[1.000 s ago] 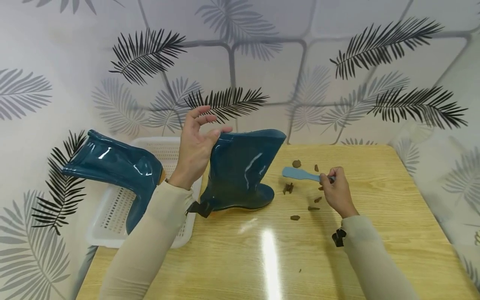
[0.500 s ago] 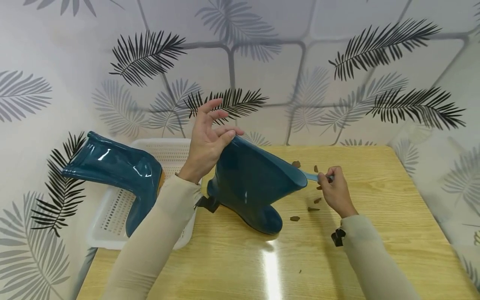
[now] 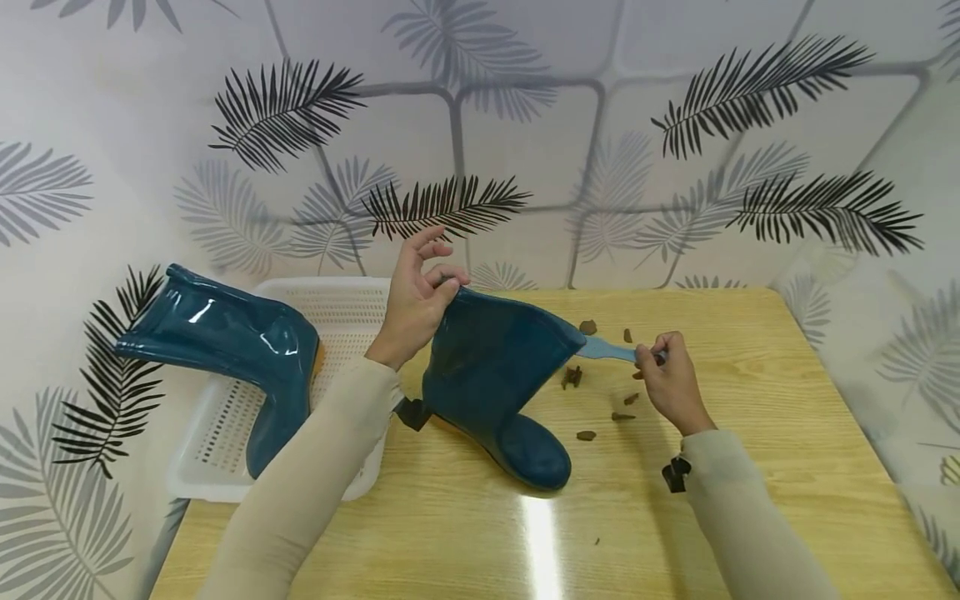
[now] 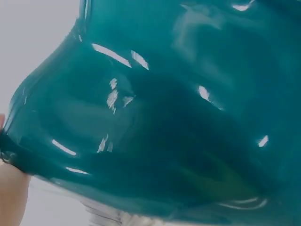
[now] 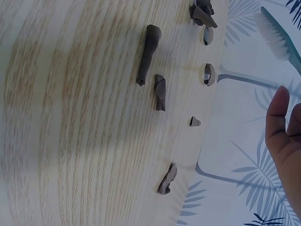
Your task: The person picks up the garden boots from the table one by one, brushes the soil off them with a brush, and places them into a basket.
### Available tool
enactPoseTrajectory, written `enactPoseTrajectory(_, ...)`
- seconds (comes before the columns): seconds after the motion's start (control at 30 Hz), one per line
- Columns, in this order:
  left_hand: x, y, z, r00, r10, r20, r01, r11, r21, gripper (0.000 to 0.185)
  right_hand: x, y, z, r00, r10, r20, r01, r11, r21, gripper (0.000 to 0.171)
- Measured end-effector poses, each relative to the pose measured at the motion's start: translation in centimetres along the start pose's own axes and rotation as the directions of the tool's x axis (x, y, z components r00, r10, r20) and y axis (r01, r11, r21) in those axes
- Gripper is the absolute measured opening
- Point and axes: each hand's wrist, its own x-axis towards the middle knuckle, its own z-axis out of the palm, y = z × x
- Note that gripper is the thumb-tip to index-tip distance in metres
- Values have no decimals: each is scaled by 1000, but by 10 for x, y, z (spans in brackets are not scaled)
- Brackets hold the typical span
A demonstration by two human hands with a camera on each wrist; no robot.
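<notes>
In the head view my left hand [image 3: 416,308] pinches the top rim of a glossy dark teal rubber boot [image 3: 487,358] between thumb and fingers. The shaft leans over to the right and the toe points toward the table's front right. Nearly all of the left wrist view is filled by the boot [image 4: 141,117]. To the right, my right hand [image 3: 670,379] grips the handle of a light blue brush [image 3: 609,350]. White bristles on the brush [image 5: 275,37] show in the right wrist view. In the head view the brush's far end is hidden behind the boot's rim.
A second teal boot [image 3: 247,342] lies across a white perforated plastic basket [image 3: 367,471] at the left. Several brown dirt-like pieces [image 3: 587,435] are scattered on the wooden table [image 3: 450,533] between the boot and my right hand. A leaf-patterned wall covering [image 3: 525,150] stands behind.
My left hand has tilted the boot's shaft to the right, then eased it slightly back and down. The toe has swung toward the front. My right hand with the brush has hardly moved.
</notes>
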Motion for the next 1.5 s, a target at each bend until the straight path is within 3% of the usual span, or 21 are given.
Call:
enactPoseTrajectory(0.23,-15,-11,-19,990,-128,-56,130,991,35,60,1,-1,1,1000,-8,2,8,1000,23,19)
enactPoseTrajectory(0.37,-20,-5,-24,979,-189,-74,194,978,79,60,2,-1,1,1000,-13,2,13,1000,19,18)
enactPoseTrajectory(0.5,-24,5,-28,960,-263,-96,276,945,177,59,1,-3,1,1000,0,8,0,1000,9,17)
enactPoseTrajectory(0.57,-26,13,-30,940,-319,-120,338,916,214,59,1,-4,1,1000,5,14,-5,1000,6,16)
enactPoseTrajectory(0.63,-26,21,-30,910,-385,-152,411,881,234,59,1,-6,1,1000,6,20,-6,1000,5,15)
enactPoseTrajectory(0.8,-24,39,-31,834,-507,-217,544,821,175,65,1,-8,3,1000,7,23,-7,1000,15,15)
enactPoseTrajectory(0.93,-23,43,-31,811,-544,-218,575,810,118,70,0,-4,4,1000,10,11,-10,1000,21,18)
enactPoseTrajectory(1.03,-23,40,-32,810,-547,-212,572,816,80,72,0,-1,5,1000,4,4,-4,1000,30,19)
enactPoseTrajectory(1.13,-23,35,-33,820,-538,-195,552,834,22,75,-1,1,5,1000,2,1,-2,1000,30,20)
enactPoseTrajectory(1.33,-25,23,-33,881,-461,-103,447,885,-132,78,-3,-3,3,1000,-2,12,2,1000,12,18)
enactPoseTrajectory(1.4,-23,21,-31,894,-440,-85,424,892,-154,77,-6,-13,2,1000,-8,16,8,1000,2,16)
enactPoseTrajectory(1.5,-20,14,-31,880,-465,-97,454,884,-115,74,-9,-24,1,1000,-10,20,10,1000,-8,14)
